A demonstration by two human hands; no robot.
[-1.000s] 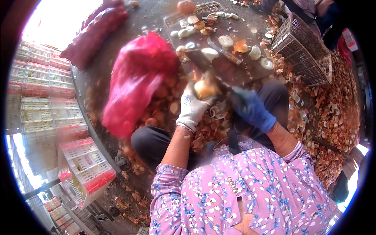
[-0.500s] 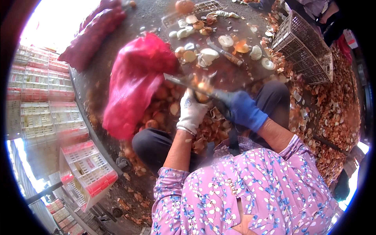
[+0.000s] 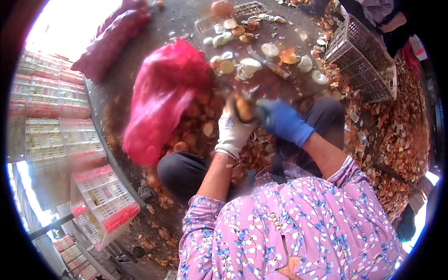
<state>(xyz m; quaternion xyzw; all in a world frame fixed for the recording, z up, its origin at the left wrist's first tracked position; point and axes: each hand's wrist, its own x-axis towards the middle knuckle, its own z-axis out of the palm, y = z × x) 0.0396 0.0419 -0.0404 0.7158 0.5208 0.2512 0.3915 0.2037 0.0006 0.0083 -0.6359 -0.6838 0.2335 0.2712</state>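
My left hand (image 3: 233, 133), in a white glove, is closed around an onion (image 3: 244, 111) with brownish skin, smeared by motion. Just to its right is my right hand (image 3: 285, 122) in a blue glove, fingers curled. It gripped a knife half a second ago; now the blade is blurred and cannot be made out. Beneath and beside the hands lie loose onions (image 3: 189, 138) and peeled skins. They spill beside a pink mesh sack (image 3: 163, 100) to the left. Farther out, a second knife (image 3: 269, 63) with a curved blade rests on the ground among white peeled onions (image 3: 248, 68).
Upper right, a grey plastic crate (image 3: 359, 58) stands by another person's arm (image 3: 394, 22). Onion skins (image 3: 401, 144) cover the right-hand ground. At left are stacked white-and-red crates (image 3: 105, 200). A second mesh sack (image 3: 112, 44) lies at the far left.
The knife blade that reached across above my left hand no longer shows clearly. My left hand has turned slightly, bringing the onion up into view. My right hand has shifted a little left and up.
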